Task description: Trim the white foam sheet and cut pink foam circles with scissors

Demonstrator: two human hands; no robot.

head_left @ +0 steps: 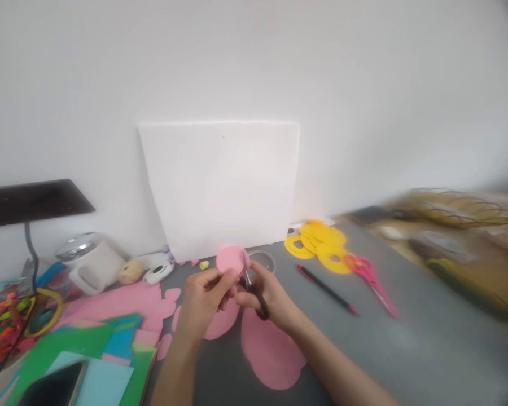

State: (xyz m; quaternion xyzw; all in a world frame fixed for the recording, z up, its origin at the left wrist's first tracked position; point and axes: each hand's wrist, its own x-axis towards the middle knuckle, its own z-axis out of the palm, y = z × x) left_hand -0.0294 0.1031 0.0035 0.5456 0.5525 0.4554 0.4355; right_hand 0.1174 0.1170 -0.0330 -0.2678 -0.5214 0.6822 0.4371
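Observation:
Between thumb and fingers, my left hand [206, 294] pinches a pink paper circle [229, 259], lifted above the grey tabletop. My right hand [267, 291] grips dark-handled scissors [261, 304], whose blades meet the circle's right edge. Whether the blades are apart is too small to tell. Below my hands, a larger pink paper piece [221, 323] lies partly covered by my left hand. Another rounded pink paper piece [273, 355] rests under my right wrist.
Yellow paper rings [322, 242], a dark pencil [328, 288] and pink scissors [375, 282] lie to the right. Coloured sheets [88, 344], a phone [53, 388] and a white lidded mug [95, 262] are at left. A white board [224, 186] leans against the wall.

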